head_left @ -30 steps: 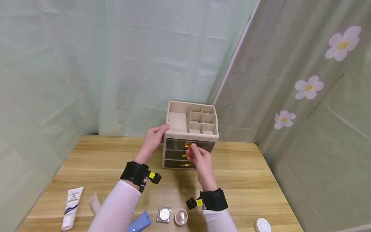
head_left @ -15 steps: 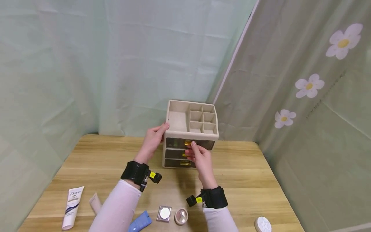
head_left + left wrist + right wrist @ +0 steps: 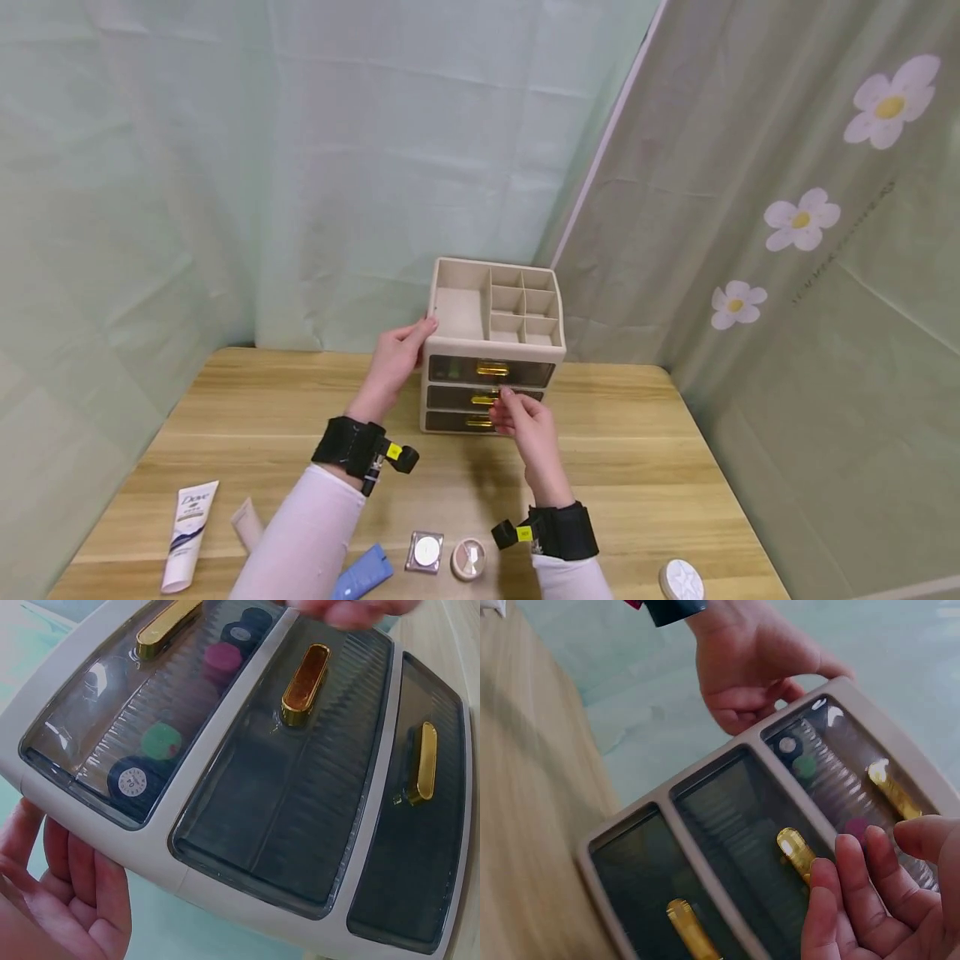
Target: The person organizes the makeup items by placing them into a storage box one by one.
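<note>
A beige makeup organizer (image 3: 487,345) stands at the back of the table, with three dark see-through drawers and gold handles. All three drawers sit flush. Bottles with green (image 3: 160,741), pink (image 3: 223,658) and dark lids show through the top drawer's front. My left hand (image 3: 395,358) grips the organizer's left side, thumb at the top edge and fingers curled against the wall. My right hand (image 3: 528,425), fingers loosely bent and holding nothing, hovers before the drawer fronts, below the top handle (image 3: 492,368) and beside the middle handle (image 3: 795,851).
Nearer on the wooden table (image 3: 637,467) lie a white Dove tube (image 3: 189,537), a pale pink tube (image 3: 247,525), a blue tube (image 3: 363,573), a square compact (image 3: 425,552), a round compact (image 3: 468,559) and a round white case (image 3: 682,580). Curtains hang behind and at the right.
My right hand has come off the top drawer's gold handle and moved slightly down and to the right. The left hand has stayed on the organizer's side.
</note>
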Tool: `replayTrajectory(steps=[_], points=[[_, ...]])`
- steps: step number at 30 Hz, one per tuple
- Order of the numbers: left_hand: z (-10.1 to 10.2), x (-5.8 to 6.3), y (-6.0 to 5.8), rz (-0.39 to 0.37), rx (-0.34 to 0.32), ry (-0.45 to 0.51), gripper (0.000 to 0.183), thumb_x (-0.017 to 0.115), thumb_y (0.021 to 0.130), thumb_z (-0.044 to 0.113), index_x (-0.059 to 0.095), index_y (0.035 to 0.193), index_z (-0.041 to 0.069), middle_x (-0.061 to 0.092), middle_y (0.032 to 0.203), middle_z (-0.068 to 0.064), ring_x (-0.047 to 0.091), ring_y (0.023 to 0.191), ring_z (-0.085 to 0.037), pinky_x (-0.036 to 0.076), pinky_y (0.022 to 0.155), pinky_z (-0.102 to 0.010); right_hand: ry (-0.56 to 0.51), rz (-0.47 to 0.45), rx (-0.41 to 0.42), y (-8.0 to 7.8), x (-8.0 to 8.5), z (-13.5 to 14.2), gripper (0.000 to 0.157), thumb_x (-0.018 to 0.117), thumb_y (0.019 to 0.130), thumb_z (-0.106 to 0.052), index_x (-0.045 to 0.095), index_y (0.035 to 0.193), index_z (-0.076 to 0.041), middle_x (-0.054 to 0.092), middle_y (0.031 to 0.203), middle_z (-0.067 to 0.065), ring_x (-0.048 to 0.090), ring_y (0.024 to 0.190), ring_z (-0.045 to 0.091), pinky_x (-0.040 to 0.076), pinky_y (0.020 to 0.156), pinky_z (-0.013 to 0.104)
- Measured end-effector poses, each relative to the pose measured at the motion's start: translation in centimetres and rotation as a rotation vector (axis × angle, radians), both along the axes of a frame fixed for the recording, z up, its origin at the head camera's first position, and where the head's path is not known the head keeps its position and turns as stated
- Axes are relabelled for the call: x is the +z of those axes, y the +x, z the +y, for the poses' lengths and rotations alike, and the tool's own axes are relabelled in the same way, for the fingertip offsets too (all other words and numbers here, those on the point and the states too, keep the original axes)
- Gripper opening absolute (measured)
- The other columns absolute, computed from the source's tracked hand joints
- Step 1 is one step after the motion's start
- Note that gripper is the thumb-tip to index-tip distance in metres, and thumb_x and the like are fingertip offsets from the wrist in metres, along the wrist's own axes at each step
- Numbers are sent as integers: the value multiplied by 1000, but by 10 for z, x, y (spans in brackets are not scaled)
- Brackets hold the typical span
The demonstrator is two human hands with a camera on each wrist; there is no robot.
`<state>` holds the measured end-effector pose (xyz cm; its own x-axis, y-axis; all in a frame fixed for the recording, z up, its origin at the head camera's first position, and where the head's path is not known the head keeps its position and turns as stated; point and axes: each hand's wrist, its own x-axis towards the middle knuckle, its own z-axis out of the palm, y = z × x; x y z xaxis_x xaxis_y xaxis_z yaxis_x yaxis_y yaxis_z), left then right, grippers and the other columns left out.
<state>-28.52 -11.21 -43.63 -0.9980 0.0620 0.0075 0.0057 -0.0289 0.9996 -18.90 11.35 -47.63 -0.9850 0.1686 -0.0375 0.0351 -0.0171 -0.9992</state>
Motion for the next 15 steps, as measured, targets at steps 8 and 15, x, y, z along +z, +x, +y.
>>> replayTrajectory(steps=[8, 15], points=[[0, 0, 0, -14, 3, 1, 60, 69, 102, 55, 76, 132, 3, 72, 123, -12, 60, 97, -18, 49, 89, -39, -3, -150, 86, 4, -19, 2, 54, 59, 111, -45, 74, 111, 7, 78, 94, 11, 76, 85, 20, 61, 78, 33], [0, 0, 2, -14, 2, 2, 60, 69, 102, 55, 75, 134, 5, 72, 123, -12, 61, 97, -19, 48, 86, -35, -45, -149, 93, -3, -28, -3, 59, 57, 111, -46, 70, 125, 10, 77, 92, 7, 73, 83, 16, 59, 75, 29]])
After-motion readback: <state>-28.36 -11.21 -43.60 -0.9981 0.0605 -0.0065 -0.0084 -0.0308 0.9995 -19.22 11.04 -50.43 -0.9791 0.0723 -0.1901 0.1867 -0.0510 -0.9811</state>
